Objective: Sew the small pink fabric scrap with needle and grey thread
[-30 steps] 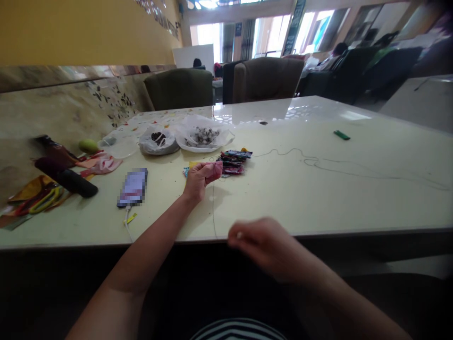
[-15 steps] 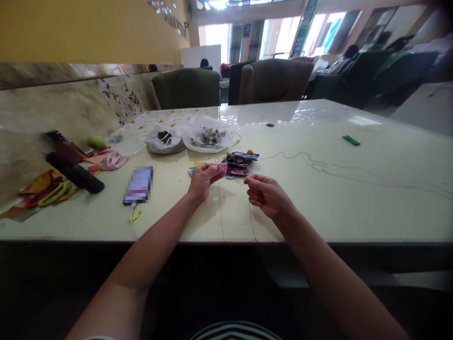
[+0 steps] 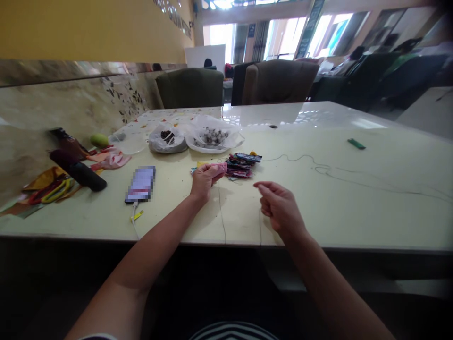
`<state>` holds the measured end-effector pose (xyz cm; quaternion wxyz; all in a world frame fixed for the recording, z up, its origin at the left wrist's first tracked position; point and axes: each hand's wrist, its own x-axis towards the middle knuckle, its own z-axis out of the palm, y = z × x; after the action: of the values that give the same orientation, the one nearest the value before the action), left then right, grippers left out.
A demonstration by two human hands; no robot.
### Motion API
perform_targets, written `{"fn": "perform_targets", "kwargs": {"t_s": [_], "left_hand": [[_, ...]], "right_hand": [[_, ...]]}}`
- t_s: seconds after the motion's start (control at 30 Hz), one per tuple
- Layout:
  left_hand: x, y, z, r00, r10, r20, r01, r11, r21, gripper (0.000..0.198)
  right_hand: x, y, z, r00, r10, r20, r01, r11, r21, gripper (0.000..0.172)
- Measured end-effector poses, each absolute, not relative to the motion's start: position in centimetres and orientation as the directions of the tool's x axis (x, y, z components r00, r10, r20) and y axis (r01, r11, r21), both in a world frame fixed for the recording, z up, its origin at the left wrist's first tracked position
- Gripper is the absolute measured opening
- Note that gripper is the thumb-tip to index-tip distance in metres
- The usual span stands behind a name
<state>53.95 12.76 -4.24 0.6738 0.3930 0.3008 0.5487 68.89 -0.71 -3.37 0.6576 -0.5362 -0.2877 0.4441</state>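
1. Nearest the camera, both bare forearms reach out over the near edge of the pale table (image 3: 354,208).
2. The right hand (image 3: 279,208) hovers just above the tabletop, right of centre, palm turned left, fingers curled and the tips drawn together on the thread (image 3: 261,229). It is a very fine line, and one strand drops from under the hand to the near edge.
3. The left hand (image 3: 203,178) is a little farther in and to the left, thumb and fingers pinching a small pink piece (image 3: 218,167) at its far tip. A second strand runs from this hand back to the near edge.
4. The two hands are apart, with bare table between them.
5. Left of the left hand lies a phone (image 3: 140,184), face up, its cable (image 3: 133,222) trailing toward the near edge.
6. Just beyond the pink piece sits a pile of coloured pieces (image 3: 243,164), touching or nearly touching it.
7. From that pile the thread wanders off to the right across the table.
8. Far left, a black cylinder (image 3: 79,172) lies among bright scraps.
9. Farther back, two plastic bags (image 3: 214,138) sit side by side, dark bits inside.
10. Far right, a green lighter (image 3: 356,143) lies alone.
11. Beyond the table's far edge stand armchairs (image 3: 191,87).
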Motion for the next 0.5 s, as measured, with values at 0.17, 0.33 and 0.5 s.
{"fn": "perform_targets", "kwargs": {"t_s": [0.17,0.33,0.5], "left_hand": [[53.9,12.5,-3.9,0.22,0.973,0.068,-0.527,0.06,0.848,0.026],[53.5,12.8,-3.8,0.203,0.976,0.076,-0.521,0.042,0.852,0.026],[53.4,13.0,-3.9,0.204,0.977,0.06,-0.517,0.055,0.854,0.029]], "right_hand": [[63.9,1.1,-2.9,0.005,0.939,-0.344,-0.422,-0.31,-0.852,0.042],[61.1,-0.5,-1.8,-0.17,0.96,-0.224,-0.415,-0.276,-0.867,0.03],[61.3,-5.4,-0.4,-0.248,0.968,-0.034,-0.023,-0.042,-0.999,0.031]]}}
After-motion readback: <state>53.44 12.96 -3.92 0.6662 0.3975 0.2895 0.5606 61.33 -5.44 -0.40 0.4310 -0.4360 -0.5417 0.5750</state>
